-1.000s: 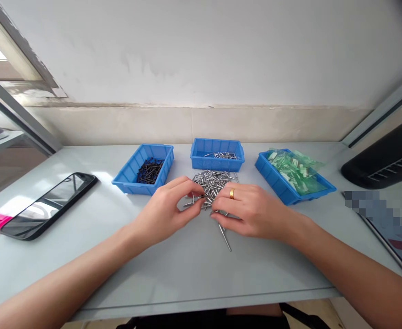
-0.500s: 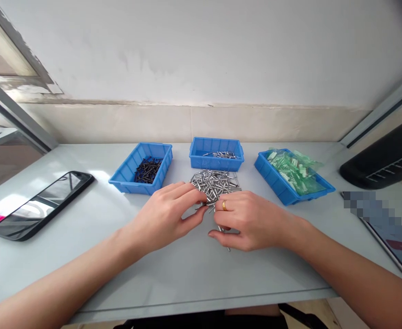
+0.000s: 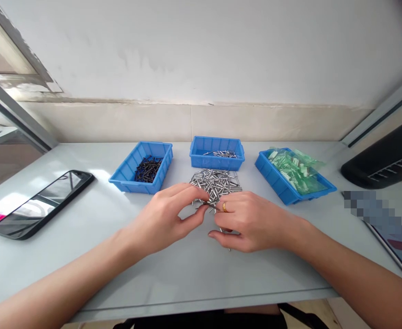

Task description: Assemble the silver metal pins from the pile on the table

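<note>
Where the pale grey tabletop (image 3: 187, 274) stretches far left of the loose heap of slim silver metal pins (image 3: 216, 182), a long black phone (image 3: 43, 205) lies flat. Nearer the heap, to its left and slightly behind, sits a blue rectangular plastic tray (image 3: 132, 187) of dark screw-like pieces (image 3: 148, 169). The left hand (image 3: 168, 214) is at the heap's near-left edge, thumb and forefinger closed on a slim, dark-looking metal piece (image 3: 213, 205). Just behind the heap stands a second blue plastic tray (image 3: 214, 162) with a few silver pins inside. At the heap's near-right edge, the right hand (image 3: 250, 221) has curled fingers and its thumb apart; whether it grips anything, I cannot tell. Right of the heap is a third blue plastic tray (image 3: 272, 180), piled with green plastic packets (image 3: 298, 173). The step in hand appears to be separating one piece from the heap; the next move probably calls for a steady fingertip pinch, clear of neighbouring pins.
</note>
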Motion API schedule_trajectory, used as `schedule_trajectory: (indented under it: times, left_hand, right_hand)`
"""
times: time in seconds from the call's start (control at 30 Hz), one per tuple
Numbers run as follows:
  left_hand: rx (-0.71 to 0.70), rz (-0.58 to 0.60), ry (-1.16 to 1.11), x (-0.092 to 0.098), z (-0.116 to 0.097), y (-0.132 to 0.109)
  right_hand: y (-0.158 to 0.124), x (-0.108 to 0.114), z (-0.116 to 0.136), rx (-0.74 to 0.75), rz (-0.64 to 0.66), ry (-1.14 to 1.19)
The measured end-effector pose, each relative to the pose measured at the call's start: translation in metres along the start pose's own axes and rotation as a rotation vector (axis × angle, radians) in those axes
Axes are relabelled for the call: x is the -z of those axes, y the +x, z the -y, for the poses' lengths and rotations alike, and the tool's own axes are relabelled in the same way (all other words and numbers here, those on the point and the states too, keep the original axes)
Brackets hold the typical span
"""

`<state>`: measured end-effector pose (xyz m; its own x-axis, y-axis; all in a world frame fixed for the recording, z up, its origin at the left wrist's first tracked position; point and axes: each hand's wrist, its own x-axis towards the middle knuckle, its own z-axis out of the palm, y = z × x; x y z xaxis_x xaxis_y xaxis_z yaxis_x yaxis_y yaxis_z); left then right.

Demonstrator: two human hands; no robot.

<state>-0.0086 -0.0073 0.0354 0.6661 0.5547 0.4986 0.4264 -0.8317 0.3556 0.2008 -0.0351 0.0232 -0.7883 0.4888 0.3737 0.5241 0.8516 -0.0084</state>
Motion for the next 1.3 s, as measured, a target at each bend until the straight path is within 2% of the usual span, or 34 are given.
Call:
schedule_trajectory:
  times: [0.47, 0.83, 0.97, 1.3]
  left_hand:
    - [0.050, -0.027, 0.006, -0.0029, -0.0009, 0.0004]
    - [0.131, -0.051, 0.028, -0.0026, -0.0015, 0.0019]
    - [0.126, -0.043, 0.027, -0.0031, -0.0007, 0.0012]
    - [0.088, -0.053, -0.058, 0.0007, -0.0047, 0.0033]
  right_hand:
    - [0.0005, 0.0007, 0.0012, -0.010, 0.041, -0.023]
    - [0.0019, 0.0008, -0.0018, 0.007, -0.048, -0.059]
    - [0.0024, 0.0021, -0.0012, 0.019, -0.087, -0.060]
    - [0.0012, -0.0005, -0.0038, -0.017, -0.062, -0.032]
